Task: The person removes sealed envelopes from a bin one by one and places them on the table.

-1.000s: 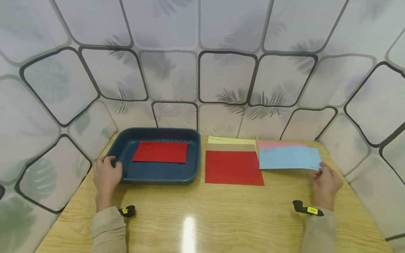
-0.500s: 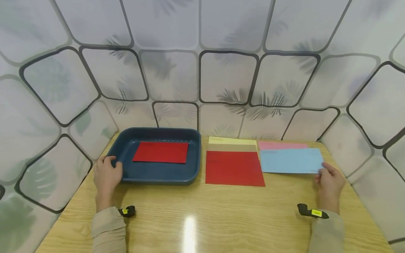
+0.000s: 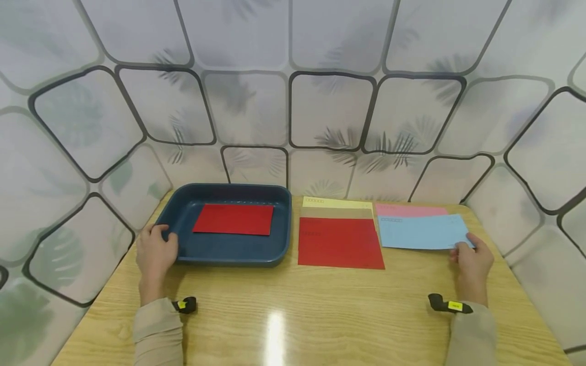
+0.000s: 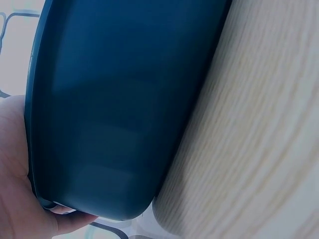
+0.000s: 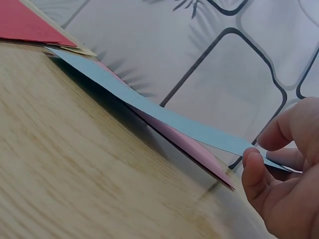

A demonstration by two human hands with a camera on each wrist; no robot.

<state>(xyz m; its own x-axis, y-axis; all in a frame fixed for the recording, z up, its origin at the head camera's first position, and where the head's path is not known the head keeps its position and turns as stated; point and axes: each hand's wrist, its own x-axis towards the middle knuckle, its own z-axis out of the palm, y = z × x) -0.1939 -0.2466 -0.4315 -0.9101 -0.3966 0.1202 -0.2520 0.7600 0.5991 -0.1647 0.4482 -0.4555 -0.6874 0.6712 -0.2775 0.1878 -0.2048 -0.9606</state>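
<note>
My left hand (image 3: pixel 156 251) holds the dark blue tray (image 3: pixel 229 254) by its left front corner. In the left wrist view, the thumb and fingers wrap around the tray's rim (image 4: pixel 33 114). Inside the tray lies a red envelope (image 3: pixel 233 219). My right hand (image 3: pixel 472 260) pinches the right front corner of a light blue envelope (image 3: pixel 421 231) between thumb and fingers. The right wrist view shows this blue envelope (image 5: pixel 149 109) raised off the table at the held end. Behind and partly beneath it is a pink envelope (image 3: pixel 412 209), mostly covered.
Between the tray and the blue envelope lies an overlapping stack: a red envelope (image 3: pixel 341 244) in front, a brown one (image 3: pixel 336 212) and a yellow one (image 3: pixel 338 203) behind. The wooden table (image 3: pixel 320 310) meets a patterned backdrop (image 3: pixel 329 112) on three sides.
The blue envelope has come slightly forward and right, uncovering its printed top edge. My right hand moved right and toward me, then slightly back. The left hand stays on the tray.
</note>
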